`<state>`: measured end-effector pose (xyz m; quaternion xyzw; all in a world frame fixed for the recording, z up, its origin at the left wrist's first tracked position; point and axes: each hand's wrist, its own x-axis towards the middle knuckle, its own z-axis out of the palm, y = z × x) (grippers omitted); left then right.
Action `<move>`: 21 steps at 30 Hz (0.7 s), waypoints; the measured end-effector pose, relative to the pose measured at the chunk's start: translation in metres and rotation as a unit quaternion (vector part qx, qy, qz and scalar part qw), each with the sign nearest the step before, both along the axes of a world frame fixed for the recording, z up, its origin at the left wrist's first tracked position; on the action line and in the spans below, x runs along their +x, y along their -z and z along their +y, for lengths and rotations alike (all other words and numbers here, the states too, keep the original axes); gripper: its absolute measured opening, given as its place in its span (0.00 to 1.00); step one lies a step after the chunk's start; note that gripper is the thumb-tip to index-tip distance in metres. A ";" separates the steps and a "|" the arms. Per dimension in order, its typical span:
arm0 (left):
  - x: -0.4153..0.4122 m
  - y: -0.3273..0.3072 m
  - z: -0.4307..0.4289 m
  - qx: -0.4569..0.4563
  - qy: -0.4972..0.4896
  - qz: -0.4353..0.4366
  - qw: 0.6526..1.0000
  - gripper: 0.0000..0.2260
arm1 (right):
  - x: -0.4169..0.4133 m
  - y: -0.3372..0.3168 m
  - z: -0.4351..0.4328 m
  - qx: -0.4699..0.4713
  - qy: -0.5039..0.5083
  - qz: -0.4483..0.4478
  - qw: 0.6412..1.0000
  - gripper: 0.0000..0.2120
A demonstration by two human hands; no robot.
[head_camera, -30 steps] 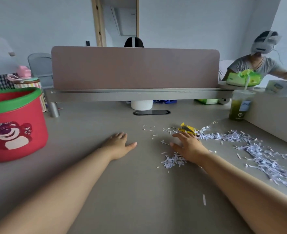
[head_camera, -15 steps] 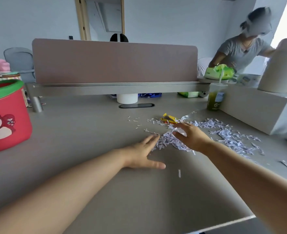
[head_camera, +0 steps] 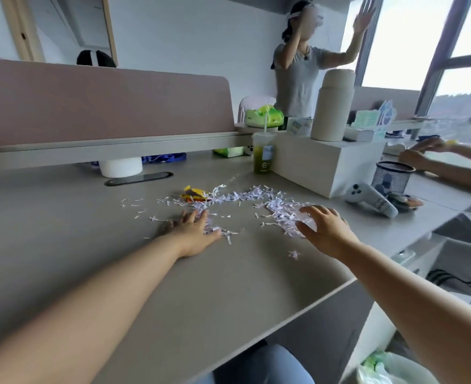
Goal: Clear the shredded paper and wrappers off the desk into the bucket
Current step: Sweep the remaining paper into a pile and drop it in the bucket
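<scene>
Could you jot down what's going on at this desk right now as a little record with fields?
Left hand: flat on the desk, fingers spread on the near shreds
Right hand: curved open over a heap of shreds
Shredded paper: strewn across the desk between and beyond the hands
Wrapper: yellow, crumpled, behind the left hand
Bucket: not in view
Nearby: green drink cup; white controller

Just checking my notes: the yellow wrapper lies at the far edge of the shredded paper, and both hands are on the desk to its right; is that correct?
Not quite: the head view shows the left hand nearer than the yellow wrapper, roughly in line; only the right hand is off to its right.
</scene>
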<state>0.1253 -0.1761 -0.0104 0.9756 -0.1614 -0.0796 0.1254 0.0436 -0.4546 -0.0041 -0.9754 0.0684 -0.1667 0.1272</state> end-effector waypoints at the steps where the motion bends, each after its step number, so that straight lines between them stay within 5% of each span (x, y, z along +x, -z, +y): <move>1: 0.004 0.000 -0.003 -0.008 -0.005 -0.002 1.000 0.33 | 0.000 0.003 -0.007 -0.008 0.033 0.022 0.999 0.27; 6: 0.022 0.004 -0.017 0.010 -0.008 -0.028 1.000 0.35 | 0.017 0.011 -0.023 0.028 0.116 0.158 0.980 0.44; 11: 0.038 0.005 -0.024 0.034 0.033 -0.044 0.998 0.31 | 0.054 0.010 0.012 0.028 -0.006 0.181 0.983 0.45; 14: 0.044 0.009 -0.021 -0.052 0.054 -0.070 0.995 0.25 | 0.064 0.004 0.033 0.052 -0.114 0.169 0.978 0.42; 17: 0.038 0.011 -0.018 -0.151 0.062 -0.105 0.981 0.22 | 0.059 -0.003 0.031 0.171 -0.215 0.167 0.947 0.43; 21: 0.031 0.003 -0.019 -0.047 0.085 -0.143 0.985 0.47 | 0.040 -0.003 -0.002 0.059 -0.227 0.220 0.947 0.59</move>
